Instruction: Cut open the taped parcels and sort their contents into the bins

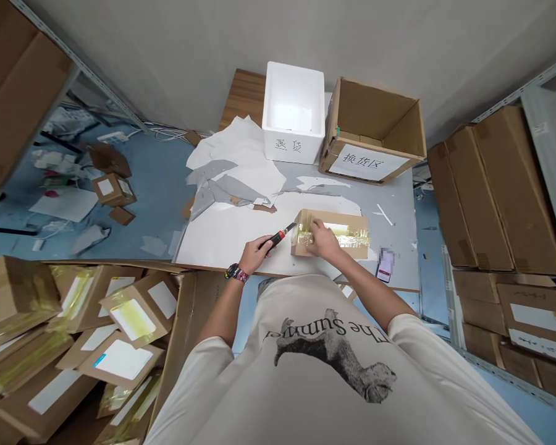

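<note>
The left hand is closed around a black-and-red utility knife, its tip just beside the left end of a small cardboard box. The right hand lies half-open on top of the box, pressing down without gripping it. Glossy yellowish tape wraps the box, which lies on a white sheet near the tabletop's front edge. A phone sits just right of it. A white foam box and an open carton stand along the far edge; taped parcels are piled below the front-left edge.
</note>
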### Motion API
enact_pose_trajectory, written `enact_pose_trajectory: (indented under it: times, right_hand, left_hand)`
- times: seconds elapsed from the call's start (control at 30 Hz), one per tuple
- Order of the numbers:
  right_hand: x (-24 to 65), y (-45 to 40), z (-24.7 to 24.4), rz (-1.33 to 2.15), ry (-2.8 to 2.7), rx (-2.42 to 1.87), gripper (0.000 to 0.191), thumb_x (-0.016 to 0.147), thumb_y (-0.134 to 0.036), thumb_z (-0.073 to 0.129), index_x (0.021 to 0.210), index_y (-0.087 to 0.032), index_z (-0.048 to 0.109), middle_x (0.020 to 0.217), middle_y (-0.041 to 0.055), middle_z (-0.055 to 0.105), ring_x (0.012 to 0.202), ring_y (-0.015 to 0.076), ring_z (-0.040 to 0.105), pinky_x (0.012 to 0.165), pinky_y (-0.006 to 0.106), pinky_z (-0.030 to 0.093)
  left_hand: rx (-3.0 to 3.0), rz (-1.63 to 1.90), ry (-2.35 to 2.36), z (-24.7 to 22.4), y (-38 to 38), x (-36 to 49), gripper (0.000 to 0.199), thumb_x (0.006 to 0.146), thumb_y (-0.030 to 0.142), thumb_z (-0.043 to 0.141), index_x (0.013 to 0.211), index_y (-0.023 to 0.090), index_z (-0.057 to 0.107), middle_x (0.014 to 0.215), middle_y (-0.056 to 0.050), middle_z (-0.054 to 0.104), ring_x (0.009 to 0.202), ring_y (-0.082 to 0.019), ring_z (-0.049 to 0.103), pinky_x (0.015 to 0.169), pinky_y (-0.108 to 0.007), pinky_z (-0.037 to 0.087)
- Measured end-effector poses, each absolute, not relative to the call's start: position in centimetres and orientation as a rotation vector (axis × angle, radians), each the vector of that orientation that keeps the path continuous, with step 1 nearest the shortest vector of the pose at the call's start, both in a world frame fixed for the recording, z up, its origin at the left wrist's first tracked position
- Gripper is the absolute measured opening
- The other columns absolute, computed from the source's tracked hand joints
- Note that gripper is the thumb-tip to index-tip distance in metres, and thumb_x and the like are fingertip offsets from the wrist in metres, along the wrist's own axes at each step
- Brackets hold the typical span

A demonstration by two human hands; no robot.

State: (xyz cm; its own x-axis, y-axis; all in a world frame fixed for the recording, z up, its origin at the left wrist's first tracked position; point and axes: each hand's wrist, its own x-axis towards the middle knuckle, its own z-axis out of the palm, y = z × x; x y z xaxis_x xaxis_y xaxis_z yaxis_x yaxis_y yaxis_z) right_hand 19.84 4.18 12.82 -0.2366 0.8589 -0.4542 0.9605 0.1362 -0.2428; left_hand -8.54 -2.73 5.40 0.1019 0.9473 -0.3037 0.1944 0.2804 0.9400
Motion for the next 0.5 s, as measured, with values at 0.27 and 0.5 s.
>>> enact_pose_trajectory:
  times: [0.27,0.5]
  right_hand:
    - [20.0,3.9,13.2,-0.785,2.222,1.852,0.049,0.092,-0.036,0.088,0.133,-0.019,0.064,0.139,0.0168,0.077,0.125,0.0352,0.073,0.114,0.047,0.048]
    - [19.6,4.0,13.4,-0.78,2.174,1.882,0.06,0.092,-0.037,0.088,0.141,-0.019,0.06,0.115,0.0118,0.081,0.112,0.0335,0.073,0.1,0.039,0.047]
  left_hand:
    - [1.375,0.661,1.338,5.3,-1.4,-9.6,0.059,0.104,0.064,0.063,0.133,0.019,0.088,0.116,-0.008,0.089,0.061,-0.016,0.07,0.075,-0.033,0.061]
    - [1.5,0.558,1.288,5.9,0.1,-9.1,0.056,0.108,0.056,0.053,0.134,0.021,0.087,0.094,-0.003,0.086,0.063,-0.018,0.069,0.074,-0.031,0.057]
